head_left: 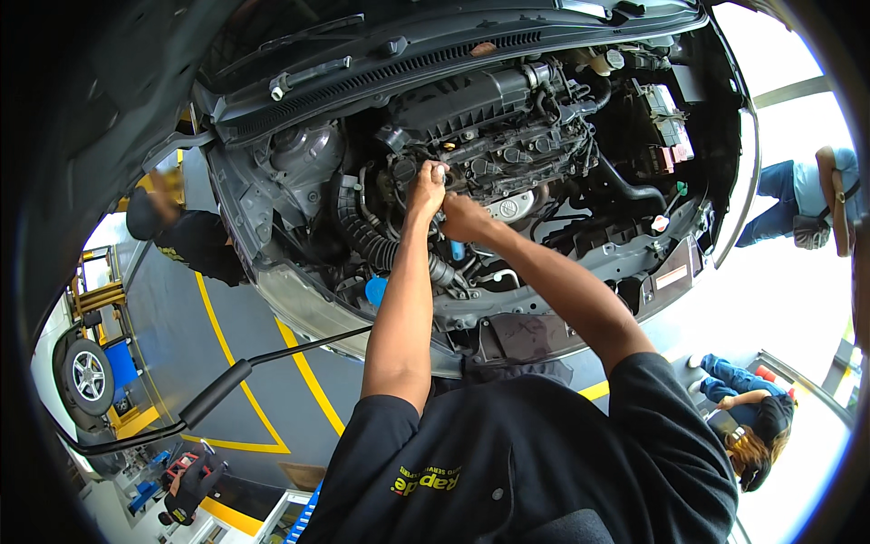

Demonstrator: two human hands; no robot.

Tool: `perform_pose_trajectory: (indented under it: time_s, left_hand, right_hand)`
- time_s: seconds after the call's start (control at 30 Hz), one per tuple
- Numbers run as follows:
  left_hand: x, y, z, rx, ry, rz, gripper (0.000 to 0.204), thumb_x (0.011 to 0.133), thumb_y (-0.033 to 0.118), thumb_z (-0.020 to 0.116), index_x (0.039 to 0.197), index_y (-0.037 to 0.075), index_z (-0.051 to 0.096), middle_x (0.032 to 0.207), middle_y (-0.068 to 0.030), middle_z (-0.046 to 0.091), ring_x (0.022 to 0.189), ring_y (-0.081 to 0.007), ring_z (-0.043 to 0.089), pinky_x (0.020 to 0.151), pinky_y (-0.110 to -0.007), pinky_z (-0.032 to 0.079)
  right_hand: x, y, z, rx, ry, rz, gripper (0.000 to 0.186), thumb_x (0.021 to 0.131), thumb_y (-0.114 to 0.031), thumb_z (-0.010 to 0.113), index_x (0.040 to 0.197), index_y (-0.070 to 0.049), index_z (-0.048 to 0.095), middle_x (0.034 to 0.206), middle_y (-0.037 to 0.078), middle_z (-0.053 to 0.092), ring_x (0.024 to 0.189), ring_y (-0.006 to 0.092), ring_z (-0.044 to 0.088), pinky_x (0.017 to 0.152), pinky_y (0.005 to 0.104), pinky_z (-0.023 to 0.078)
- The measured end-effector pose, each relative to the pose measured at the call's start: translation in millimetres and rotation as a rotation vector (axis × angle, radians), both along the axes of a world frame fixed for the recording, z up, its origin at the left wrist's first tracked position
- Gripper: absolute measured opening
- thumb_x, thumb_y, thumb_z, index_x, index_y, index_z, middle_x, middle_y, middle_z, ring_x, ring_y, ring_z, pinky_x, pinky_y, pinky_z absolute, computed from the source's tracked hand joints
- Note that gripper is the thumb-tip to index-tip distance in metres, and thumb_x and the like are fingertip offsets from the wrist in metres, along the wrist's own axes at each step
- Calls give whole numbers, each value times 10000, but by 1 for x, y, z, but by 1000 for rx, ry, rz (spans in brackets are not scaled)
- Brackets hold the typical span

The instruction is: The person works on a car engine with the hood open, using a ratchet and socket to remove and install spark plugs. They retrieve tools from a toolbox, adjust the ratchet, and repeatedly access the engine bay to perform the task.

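Observation:
Both my arms reach over the front of a car into its engine bay. My left hand (424, 192) is closed at the near left side of the engine (517, 150), with a small pale, shiny tip (439, 173) at its fingers. Close beside it on the right, my right hand (466, 218) is curled into a fist. What either hand grips is hidden by the fingers. A blue cylindrical piece (457, 249) shows just below my right fist; whether I hold it cannot be told. A ribbed black air hose (355, 227) runs left of my left forearm.
The raised hood (109, 118) hangs at the left, with a prop rod (216, 393) crossing near my left arm. The battery (666, 122) sits at the far right of the bay. A blue cap (377, 290) lies near my left forearm. A person (195, 240) stands beside the left fender.

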State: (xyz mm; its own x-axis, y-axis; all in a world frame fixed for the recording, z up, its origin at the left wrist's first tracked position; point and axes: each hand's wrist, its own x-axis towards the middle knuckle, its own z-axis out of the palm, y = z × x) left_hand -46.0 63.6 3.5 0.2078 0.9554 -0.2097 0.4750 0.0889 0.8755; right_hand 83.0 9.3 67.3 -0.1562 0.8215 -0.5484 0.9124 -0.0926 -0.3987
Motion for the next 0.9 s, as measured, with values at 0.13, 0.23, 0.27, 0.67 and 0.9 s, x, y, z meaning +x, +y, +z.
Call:
perform_pose_trajectory:
  time_s: [0.13,0.23,0.27,0.67,0.9]
  left_hand:
    - [7,-13,-3,39,84,47,292,1104,341,521,1225,78,556,1156,-187,727,1065,-407,693,898,-497,521]
    - [16,-24,-5,86,83,106,304,1099,329,532,1208,47,557,1143,-191,726,1057,-410,692,892,-484,523]
    - [17,-23,-4,116,50,97,307,1097,325,538,1203,39,571,1140,-189,728,1058,-404,693,899,-476,524]
    - [15,-29,5,97,17,148,241,1097,253,557,1215,47,603,1115,-174,738,1054,-332,711,916,-424,532]
    - [10,-18,-3,141,-130,107,290,1099,280,544,1155,17,655,1073,-181,755,1010,-330,736,861,-414,554]
  right_hand:
    - [44,28,9,-47,-105,188,384,909,-151,663,1291,-120,684,1225,175,727,1192,356,696,1148,700,361]
    - [56,41,13,364,-402,184,321,1019,-236,587,1316,-171,690,1481,145,570,1428,327,493,1226,742,131]
    - [56,44,15,351,-529,187,326,1021,-240,579,1325,-178,682,1462,135,582,1398,335,517,1229,737,129]
    - [42,43,14,585,-306,237,255,958,-130,619,1185,-88,726,1274,170,693,1140,319,706,1207,730,193]
    - [13,32,8,137,26,91,414,949,-352,657,1299,-133,690,1255,103,713,1208,281,699,1027,669,465]
